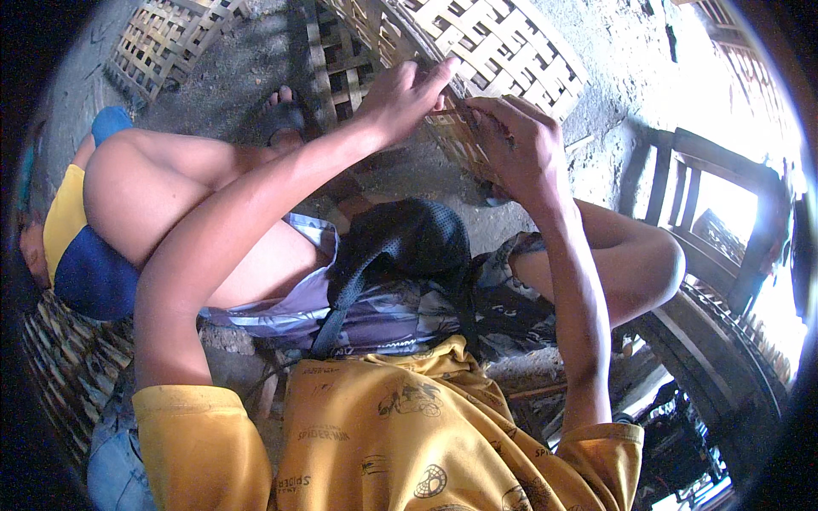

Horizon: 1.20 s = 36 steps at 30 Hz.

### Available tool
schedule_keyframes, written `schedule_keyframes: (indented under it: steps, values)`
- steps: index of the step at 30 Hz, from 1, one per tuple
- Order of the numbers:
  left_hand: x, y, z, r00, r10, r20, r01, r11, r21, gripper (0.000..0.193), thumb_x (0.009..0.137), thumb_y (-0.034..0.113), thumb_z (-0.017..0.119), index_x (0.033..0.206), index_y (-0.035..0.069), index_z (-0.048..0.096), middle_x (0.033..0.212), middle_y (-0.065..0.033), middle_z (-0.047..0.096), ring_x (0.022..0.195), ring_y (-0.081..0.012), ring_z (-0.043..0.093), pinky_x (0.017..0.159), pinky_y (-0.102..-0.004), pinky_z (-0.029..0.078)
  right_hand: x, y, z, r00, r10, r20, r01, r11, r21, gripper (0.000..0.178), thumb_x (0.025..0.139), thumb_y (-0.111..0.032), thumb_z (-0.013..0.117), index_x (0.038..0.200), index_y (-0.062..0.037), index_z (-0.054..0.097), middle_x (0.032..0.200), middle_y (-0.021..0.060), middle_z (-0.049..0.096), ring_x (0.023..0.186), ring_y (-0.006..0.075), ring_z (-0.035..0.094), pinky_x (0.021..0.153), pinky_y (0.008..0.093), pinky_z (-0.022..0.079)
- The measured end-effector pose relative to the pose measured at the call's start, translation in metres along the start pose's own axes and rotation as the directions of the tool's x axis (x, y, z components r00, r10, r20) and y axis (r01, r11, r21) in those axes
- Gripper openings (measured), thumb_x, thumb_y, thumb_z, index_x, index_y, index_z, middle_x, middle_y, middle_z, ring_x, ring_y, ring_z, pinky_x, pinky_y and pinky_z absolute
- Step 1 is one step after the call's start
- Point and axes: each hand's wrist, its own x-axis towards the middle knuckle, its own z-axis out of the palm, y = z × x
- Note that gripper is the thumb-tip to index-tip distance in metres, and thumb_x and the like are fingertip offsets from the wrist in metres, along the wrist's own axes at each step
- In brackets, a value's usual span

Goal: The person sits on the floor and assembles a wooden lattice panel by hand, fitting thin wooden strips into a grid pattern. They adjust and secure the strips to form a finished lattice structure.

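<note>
Clearly, a woven basket [503, 53] is positioned at the upper centre of the view, and its edge is gripped by the bent fingers of the right hand [527, 140]; the left hand [399, 104] is placed just beside, at the same edge, its fingers bent, though whether anything is pinched there cannot be told. At upper left, another woven piece [169, 43] is seen

Two bare hands, one left hand [406, 102] and one right hand [524, 143], show at top centre. At least two woven lattice faces [503, 51], one pale, one dark, lie there; whether they form one piece is unclear. One lattice panel [166, 47] stands upper left, one wooden chair [728, 159] right.
</note>
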Motion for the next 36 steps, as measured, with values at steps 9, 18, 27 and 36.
schedule_keyframes:
  steps: [9,18,27,36]
  values:
    - [-0.007,0.006,-0.002,0.999,-0.013,0.034,0.016,0.996,-0.09,0.069,0.095,0.074,0.054,0.1,0.007,0.07,0.082,-0.0008,0.069,0.075,-0.0102,0.066,0.062,-0.0262,0.051,0.01,-0.001,0.0,0.99,-0.097,0.099,0.119,0.962,-0.244,0.012,0.1,-0.015,0.063,0.108,-0.0069,0.065,0.097,0.0151,0.073,0.09,0.0342,0.073,0.079,0.0437,0.056]
    - [-0.008,-0.002,0.001,0.994,0.1,-0.036,-0.099,0.995,0.02,0.08,0.1,0.076,0.039,0.065,0.008,0.064,0.064,-0.0061,0.067,0.064,-0.0171,0.069,0.071,-0.0385,0.054,0.014,0.015,-0.034,0.987,0.157,-0.021,-0.158,0.984,-0.077,0.008,0.104,-0.011,0.053,0.11,-0.0064,0.055,0.084,0.0186,0.066,0.077,0.0375,0.068,0.072,0.0447,0.052]
    - [-0.007,-0.002,-0.003,0.996,0.082,0.02,-0.081,0.996,-0.022,0.077,0.1,0.077,0.04,0.074,0.009,0.066,0.067,-0.0036,0.066,0.065,-0.014,0.067,0.066,-0.0318,0.052,0.024,0.008,-0.021,0.981,0.182,0.06,-0.177,0.981,-0.078,0.019,0.096,-0.017,0.068,0.114,-0.0092,0.07,0.094,0.0137,0.073,0.083,0.0292,0.072,0.076,0.0407,0.056]
    - [-0.004,0.003,-0.002,0.996,0.073,0.058,-0.069,0.996,-0.062,0.073,0.095,0.078,0.049,0.086,0.009,0.072,0.075,-0.0001,0.069,0.071,-0.0111,0.066,0.06,-0.0262,0.048,0.034,-0.002,-0.004,0.962,0.221,0.158,-0.235,0.969,0.073,0.02,0.095,-0.025,0.068,0.093,-0.009,0.079,0.085,0.018,0.073,0.076,0.0308,0.073,0.074,0.0419,0.058]
